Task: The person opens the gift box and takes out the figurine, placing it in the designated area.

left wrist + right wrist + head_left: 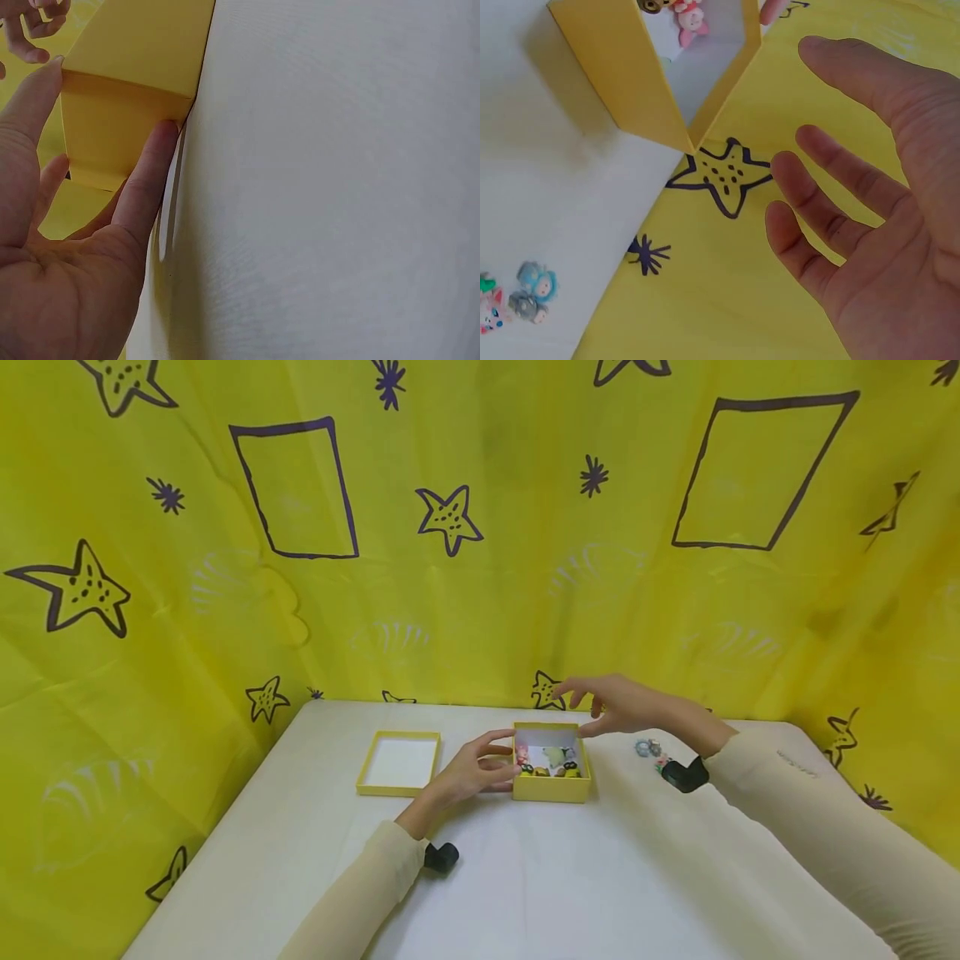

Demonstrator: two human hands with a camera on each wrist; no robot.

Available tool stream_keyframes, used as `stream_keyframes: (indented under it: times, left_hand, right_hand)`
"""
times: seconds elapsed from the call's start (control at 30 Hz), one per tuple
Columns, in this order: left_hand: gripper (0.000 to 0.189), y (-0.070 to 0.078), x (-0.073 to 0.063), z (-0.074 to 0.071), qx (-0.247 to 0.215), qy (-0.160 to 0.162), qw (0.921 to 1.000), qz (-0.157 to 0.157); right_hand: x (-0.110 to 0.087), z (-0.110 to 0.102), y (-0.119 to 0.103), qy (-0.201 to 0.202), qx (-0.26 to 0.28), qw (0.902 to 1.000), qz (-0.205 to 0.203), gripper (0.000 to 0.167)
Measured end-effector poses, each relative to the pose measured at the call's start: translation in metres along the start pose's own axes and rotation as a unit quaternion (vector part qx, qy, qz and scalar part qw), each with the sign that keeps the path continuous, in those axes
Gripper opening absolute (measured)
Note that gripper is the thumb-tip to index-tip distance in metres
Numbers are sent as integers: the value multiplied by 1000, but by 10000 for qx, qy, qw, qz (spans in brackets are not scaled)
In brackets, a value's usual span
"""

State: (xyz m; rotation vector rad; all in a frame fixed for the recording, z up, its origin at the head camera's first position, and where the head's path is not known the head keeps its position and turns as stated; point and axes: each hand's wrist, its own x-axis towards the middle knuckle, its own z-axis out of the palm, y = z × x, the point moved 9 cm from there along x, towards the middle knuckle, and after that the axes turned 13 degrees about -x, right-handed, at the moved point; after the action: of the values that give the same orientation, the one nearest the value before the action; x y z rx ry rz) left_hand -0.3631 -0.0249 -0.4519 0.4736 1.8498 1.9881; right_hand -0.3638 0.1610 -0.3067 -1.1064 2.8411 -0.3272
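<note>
A small yellow box [551, 790], white inside, stands uncovered on the table. Several little toy figures lie in it, among them a pink figure [522, 753], a pale green figure [555, 757] and a yellow-and-black figure [572, 770]. My left hand [467, 775] rests its extended fingertips against the box's left wall, and the left wrist view shows the fingers [146, 176] touching that wall. Over the box's back right corner hovers my right hand [624, 703], fingers loosely bent and apart; nothing is between them in the right wrist view.
A shallow yellow lid [400, 762], white side up, lies left of the box. Right of the box sit a few small figures, including a blue one [538, 281], a grey one [527, 306] and a pink-and-white one [491, 311]. A yellow patterned curtain [510, 610] hangs behind the white table [495, 877].
</note>
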Motion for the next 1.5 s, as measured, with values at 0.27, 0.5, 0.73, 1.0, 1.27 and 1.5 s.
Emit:
stream_keyframes:
  times: [0.27,0.5,0.73,1.0,1.27,1.5]
  left_hand:
    - [69,2,2,1,-72,7,10000,-29]
    - [69,2,3,2,-191,-52,9998,34]
    - [72,2,1,3,-256,-59,9997,12]
    - [70,1,2,3,-234,-46,9997,36]
    - [69,2,0,4,-210,-69,9998,14]
    - [67,3,-1,3,-152,-55,9998,70]
  right_hand:
    - [12,18,-3,26,23,9998,-212,52]
    - [20,39,-2,-73,7,9997,-222,49]
    - [24,58,2,-303,-273,9992,-37,45]
    - [27,67,3,-511,-488,9974,111,44]
    - [28,78,8,-800,-618,9941,382,43]
    - [31,88,10,-997,-715,9918,349,36]
